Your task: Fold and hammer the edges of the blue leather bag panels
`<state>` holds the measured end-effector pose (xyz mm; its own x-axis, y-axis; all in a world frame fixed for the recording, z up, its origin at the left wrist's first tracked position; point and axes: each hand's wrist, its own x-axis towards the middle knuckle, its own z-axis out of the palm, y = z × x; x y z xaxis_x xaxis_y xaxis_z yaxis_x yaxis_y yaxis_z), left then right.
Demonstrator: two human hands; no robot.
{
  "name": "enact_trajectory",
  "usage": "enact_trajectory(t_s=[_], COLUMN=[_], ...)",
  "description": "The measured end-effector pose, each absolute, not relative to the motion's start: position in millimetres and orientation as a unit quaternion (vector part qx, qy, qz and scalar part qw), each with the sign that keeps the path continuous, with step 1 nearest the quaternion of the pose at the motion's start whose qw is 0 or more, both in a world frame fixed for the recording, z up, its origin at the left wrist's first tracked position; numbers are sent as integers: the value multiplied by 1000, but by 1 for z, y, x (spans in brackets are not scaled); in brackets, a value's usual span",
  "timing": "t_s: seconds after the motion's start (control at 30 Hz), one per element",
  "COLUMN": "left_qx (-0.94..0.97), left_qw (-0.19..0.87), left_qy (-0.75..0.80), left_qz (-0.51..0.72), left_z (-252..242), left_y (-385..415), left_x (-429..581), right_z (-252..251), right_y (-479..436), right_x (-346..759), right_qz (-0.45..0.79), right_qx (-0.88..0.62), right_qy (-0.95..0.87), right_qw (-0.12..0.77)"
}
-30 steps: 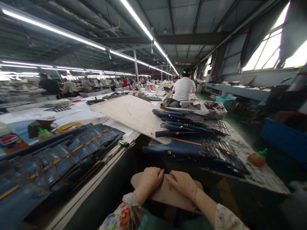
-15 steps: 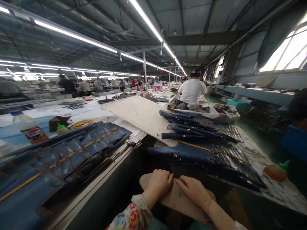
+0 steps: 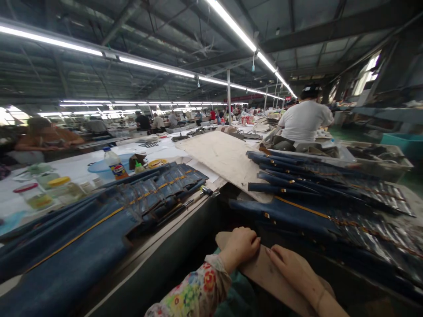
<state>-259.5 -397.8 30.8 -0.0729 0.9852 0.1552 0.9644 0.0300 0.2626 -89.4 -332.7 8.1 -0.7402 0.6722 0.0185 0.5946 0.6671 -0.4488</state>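
A tan board-like piece (image 3: 264, 273) lies across my lap at the bottom of the view. My left hand (image 3: 241, 246) rests on its upper end with the fingers curled into a loose fist. My right hand (image 3: 295, 270) lies on it just to the right, fingers stretched flat, nothing in it. Dark blue leather pieces with gold trim (image 3: 297, 211) are stacked on the table just beyond my hands. More of the same blue pieces (image 3: 109, 211) lie in a row on the table at the left.
A large pale board (image 3: 224, 156) lies on the table ahead. A soda bottle (image 3: 114, 165) and jars (image 3: 36, 196) stand at the left. A person in a white shirt (image 3: 306, 121) sits with back turned ahead right; other people work farther off at the left.
The view has swung to the left, so the tables and my hands have shifted right in the picture. Both hands have stayed on the tan piece.
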Motion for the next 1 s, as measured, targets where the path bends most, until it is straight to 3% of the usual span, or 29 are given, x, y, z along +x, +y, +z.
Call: enact_trajectory(t_s=[0.27,0.43,0.6,0.77,1.0], left_qx=[638,445,344,430,450], left_qw=[-6,-172,-251,-151,-90], left_qy=[741,874,904,885,888], left_qz=[211,98,49,95,-44], left_z=[52,95,84,72,105], left_y=[-496,-612,-678,-632,-525], left_x=[-306,-387,-411,-392,-433], right_z=[-21,-46,-55,-41,-18], right_y=[-317,-304,-300,-305,-318], right_x=[-80,-72,-68,-72,-79], right_qz=[189,195,235,232,211], right_qx=[-302,-252,-272,-280,-307], right_qy=[-927,-937,-922,-922,-916], right_qw=[117,144,146,131,148])
